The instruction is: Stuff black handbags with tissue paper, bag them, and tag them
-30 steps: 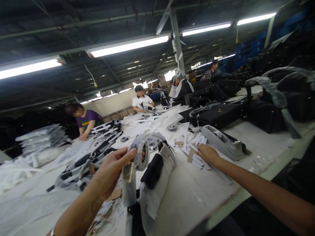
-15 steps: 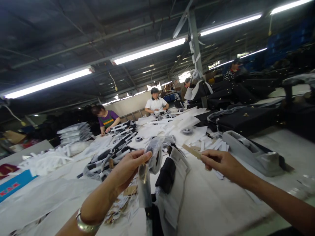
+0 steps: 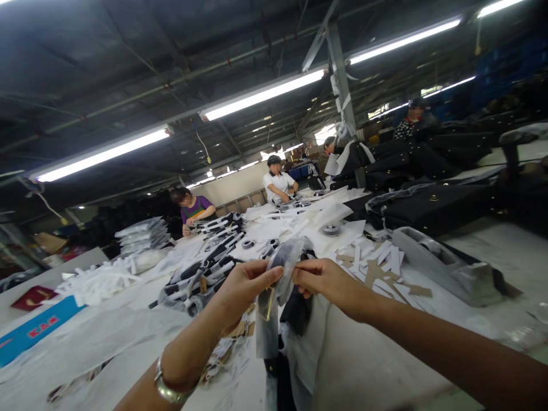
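Observation:
My left hand point(image 3: 248, 291) is closed, with thumb and fingers pinched on a dark strap point(image 3: 283, 262) that is looped and wrapped in clear plastic. My right hand point(image 3: 325, 282) meets it from the other side, fingertips pinched together against the plastic wrap; what lies between them is hidden. Below both hands stands a black bag point(image 3: 295, 311), partly covered by translucent white wrapping point(image 3: 314, 342). A plastic-sleeved piece point(image 3: 268, 328) hangs beneath my left fingers, in front of the bag.
White and brown paper strips point(image 3: 385, 268) lie on the white table point(image 3: 363, 354), near a grey tape dispenser point(image 3: 445, 268). Wrapped straps point(image 3: 205, 268) are heaped left, with tags point(image 3: 220, 357) nearer me. A blue box point(image 3: 43, 328) sits far left. Co-workers point(image 3: 280, 182) work across the table.
My right hand, which held a brown strip out to the right, has moved left to the wrapped strap. The strip no longer shows in that hand. My left hand keeps its hold.

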`<action>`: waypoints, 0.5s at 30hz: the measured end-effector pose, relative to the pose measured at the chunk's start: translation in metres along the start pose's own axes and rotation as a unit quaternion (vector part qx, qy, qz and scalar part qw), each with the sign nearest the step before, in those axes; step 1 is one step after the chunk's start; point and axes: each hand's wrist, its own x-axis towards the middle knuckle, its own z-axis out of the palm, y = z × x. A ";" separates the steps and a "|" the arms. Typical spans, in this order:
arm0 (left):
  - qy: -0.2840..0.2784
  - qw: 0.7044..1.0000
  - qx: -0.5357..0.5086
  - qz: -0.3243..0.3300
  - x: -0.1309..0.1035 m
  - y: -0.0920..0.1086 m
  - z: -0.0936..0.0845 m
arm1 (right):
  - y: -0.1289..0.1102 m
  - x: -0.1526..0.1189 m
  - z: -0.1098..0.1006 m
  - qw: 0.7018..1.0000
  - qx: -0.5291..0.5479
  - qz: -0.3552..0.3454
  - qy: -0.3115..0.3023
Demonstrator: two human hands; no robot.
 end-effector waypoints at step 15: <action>0.051 0.977 0.192 0.081 -0.001 -0.002 0.004 | -0.021 -0.017 0.008 0.989 0.142 0.033 -0.012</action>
